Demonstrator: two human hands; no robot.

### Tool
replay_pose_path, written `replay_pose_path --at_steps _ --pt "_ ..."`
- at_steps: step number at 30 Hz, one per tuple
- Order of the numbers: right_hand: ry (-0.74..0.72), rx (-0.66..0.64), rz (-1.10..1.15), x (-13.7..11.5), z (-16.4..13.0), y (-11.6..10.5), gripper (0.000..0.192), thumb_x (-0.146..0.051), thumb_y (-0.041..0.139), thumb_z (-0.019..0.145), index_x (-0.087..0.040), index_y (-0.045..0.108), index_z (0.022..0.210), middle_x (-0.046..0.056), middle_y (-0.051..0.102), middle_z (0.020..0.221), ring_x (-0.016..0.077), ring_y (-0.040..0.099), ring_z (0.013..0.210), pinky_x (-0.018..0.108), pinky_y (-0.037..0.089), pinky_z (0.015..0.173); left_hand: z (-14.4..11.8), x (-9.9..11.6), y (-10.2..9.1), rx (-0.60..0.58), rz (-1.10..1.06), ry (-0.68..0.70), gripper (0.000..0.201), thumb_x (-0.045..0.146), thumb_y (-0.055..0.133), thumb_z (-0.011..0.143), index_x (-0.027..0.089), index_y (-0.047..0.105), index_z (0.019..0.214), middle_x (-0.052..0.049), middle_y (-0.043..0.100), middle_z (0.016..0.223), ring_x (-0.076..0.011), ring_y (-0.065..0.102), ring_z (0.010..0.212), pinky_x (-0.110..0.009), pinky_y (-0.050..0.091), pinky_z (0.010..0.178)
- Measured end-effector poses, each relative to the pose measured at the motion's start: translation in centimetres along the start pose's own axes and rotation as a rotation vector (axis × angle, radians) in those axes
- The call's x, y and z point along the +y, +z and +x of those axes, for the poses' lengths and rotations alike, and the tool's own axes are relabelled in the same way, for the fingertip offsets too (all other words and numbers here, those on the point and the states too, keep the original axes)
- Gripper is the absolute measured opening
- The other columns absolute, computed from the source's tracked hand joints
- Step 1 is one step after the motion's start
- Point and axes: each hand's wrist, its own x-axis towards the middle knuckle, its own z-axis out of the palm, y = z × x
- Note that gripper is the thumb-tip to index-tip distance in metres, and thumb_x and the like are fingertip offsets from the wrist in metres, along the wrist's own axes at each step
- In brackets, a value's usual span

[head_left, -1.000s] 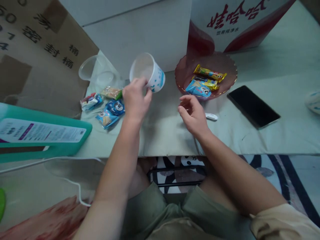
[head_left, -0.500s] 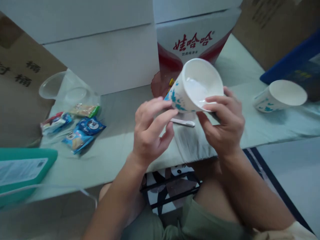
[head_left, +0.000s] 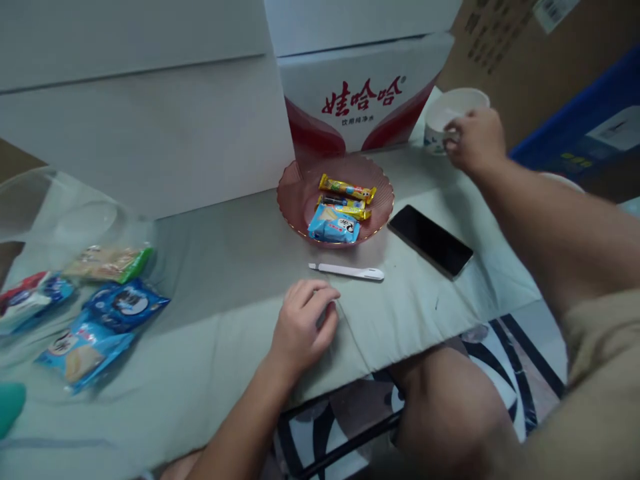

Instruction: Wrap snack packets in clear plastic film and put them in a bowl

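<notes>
The paper cup (head_left: 446, 112) is seemingly positioned at far right but not yet released by the gripping right hand (head_left: 477, 139), while nothing is held by the loosely curled left hand (head_left: 303, 325).

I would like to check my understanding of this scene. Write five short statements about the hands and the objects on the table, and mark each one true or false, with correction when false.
1. The right hand holds a white cup. True.
2. The pink bowl contains nothing. False: yellow packets and a blue packet lie in it.
3. The phone lies to the right of the pink bowl, its screen dark. True.
4. The left hand grips the phone. False: no object shows in the left hand.
5. The slim white tool lies outside the pink bowl. True.
</notes>
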Motion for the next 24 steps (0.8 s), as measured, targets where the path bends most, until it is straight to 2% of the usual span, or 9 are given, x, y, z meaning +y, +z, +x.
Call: replay_pose_path --at_steps 2,4,6,8,11,13,17,21,24 --pt "0.095 -0.058 -0.009 -0.4 1.9 0.7 0.087 -0.057 0.031 0.090 0.016 0.066 0.119 0.029 0.061 0.132 0.0345 0.060 0.124 0.047 0.039 0.082 0.2 -0.3 0.0 -0.013 0.001 -0.009 0.015 0.009 0.055 0.090 0.020 0.062 0.096 -0.006 0.069 0.089 -0.0185 0.066 0.081 -0.032 0.055 0.071" --pt "0.149 -0.097 0.002 -0.6 1.0 0.8 0.087 -0.057 0.037 0.088 0.017 0.062 0.127 0.033 0.058 0.135 0.0388 0.059 0.126 0.047 0.039 0.083 0.4 -0.5 0.1 0.002 0.006 -0.030 0.015 0.008 0.055 0.089 0.020 0.062 0.096 -0.005 0.069 0.089 -0.0182 0.066 0.080 -0.032 0.055 0.071" --pt "0.024 -0.118 0.024 -0.5 -2.3 0.1 0.068 -0.043 0.054 0.089 0.007 0.062 0.134 0.030 0.060 0.139 0.0348 0.056 0.134 0.043 0.040 0.092 0.6 -0.5 0.1 0.015 0.002 -0.042 0.016 0.007 0.055 0.089 0.020 0.062 0.095 -0.005 0.069 0.088 -0.0179 0.066 0.080 -0.031 0.055 0.071" --pt "-0.154 -0.088 0.075 0.4 -6.8 -1.0 0.052 -0.029 0.063 0.089 -0.004 0.065 0.135 0.026 0.064 0.138 0.0287 0.059 0.133 0.039 0.041 0.099 0.5 -0.3 0.1 0.017 -0.014 -0.040 0.016 0.007 0.054 0.088 0.020 0.063 0.094 -0.005 0.069 0.088 -0.0180 0.067 0.080 -0.032 0.055 0.071" --pt "-0.138 -0.030 0.096 3.1 -12.9 -3.1 0.041 -0.022 0.070 0.085 -0.013 0.071 0.125 0.023 0.072 0.127 0.0282 0.066 0.118 0.040 0.045 0.095 0.0 -0.1 -0.2 0.020 -0.041 -0.044 0.017 0.008 0.053 0.089 0.020 0.063 0.095 -0.005 0.070 0.089 -0.0183 0.068 0.082 -0.032 0.056 0.072" --pt "-0.114 -0.024 0.096 4.8 -15.2 -4.2 0.037 -0.019 0.069 0.082 -0.016 0.072 0.119 0.021 0.074 0.120 0.0289 0.068 0.109 0.040 0.047 0.092 -0.3 0.0 -0.4 0.024 -0.047 -0.056 0.017 0.008 0.053 0.089 0.020 0.064 0.095 -0.005 0.071 0.090 -0.0183 0.069 0.082 -0.032 0.056 0.073" --pt "-0.130 -0.004 0.097 5.7 -15.4 -5.7 0.030 -0.020 0.065 0.081 -0.018 0.071 0.111 0.021 0.075 0.116 0.0300 0.068 0.107 0.041 0.046 0.093 -0.7 -0.1 -0.4 0.009 -0.040 -0.071 0.017 0.009 0.053 0.089 0.019 0.065 0.095 -0.005 0.071 0.089 -0.0190 0.070 0.083 -0.032 0.056 0.074" --pt "-0.148 -0.004 0.142 3.7 -13.5 -5.8 0.031 -0.019 0.064 0.083 -0.017 0.071 0.113 0.022 0.073 0.123 0.0296 0.066 0.117 0.039 0.045 0.099 -0.7 -0.6 -0.4 -0.038 -0.031 -0.107 0.018 0.011 0.052 0.089 0.020 0.066 0.096 -0.005 0.072 0.090 -0.0196 0.071 0.085 -0.033 0.056 0.075" --pt "-0.164 -0.032 0.168 2.1 -13.1 -5.4 0.031 -0.019 0.064 0.082 -0.017 0.071 0.113 0.022 0.073 0.125 0.0302 0.066 0.120 0.040 0.045 0.101 -0.8 -1.1 -0.7 -0.059 -0.040 -0.134 0.018 0.012 0.051 0.089 0.019 0.066 0.097 -0.007 0.073 0.092 -0.0205 0.071 0.087 -0.034 0.056 0.077"
